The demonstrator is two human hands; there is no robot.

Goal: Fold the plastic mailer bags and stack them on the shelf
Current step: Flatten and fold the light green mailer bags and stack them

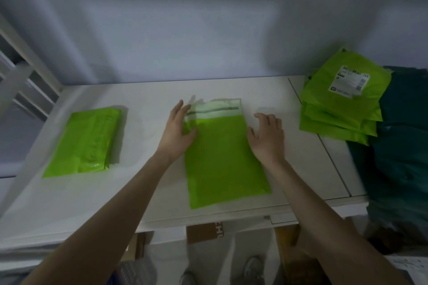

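A person stands at a white shelf surface [143, 187] with a flat lime-green plastic mailer bag [222, 157] laid lengthwise before them, its pale adhesive flap [215, 109] pointing toward the grey wall [208, 30], apparently squared up for its first fold. The left hand [179, 131] lies on the bag's upper left edge, fingers straight and close together, seemingly pinning or smoothing the plastic; the right hand [267, 136] sits just beside the bag's right edge with fingers loosely spread and gripping nothing, though whether it touches the bag or the shelf cannot be told. A stack of folded lime-green mailers [85, 141] rests well apart on the left, likely finished work, while a pile of unfolded green mailers [340, 102], one bearing a white label [349, 83], waits on the right atop dark teal bags [403, 146]. The label's print is too blurred to read, the teal heap runs out of frame, and brown cardboard boxes [203, 231] below the shelf are mostly hidden.
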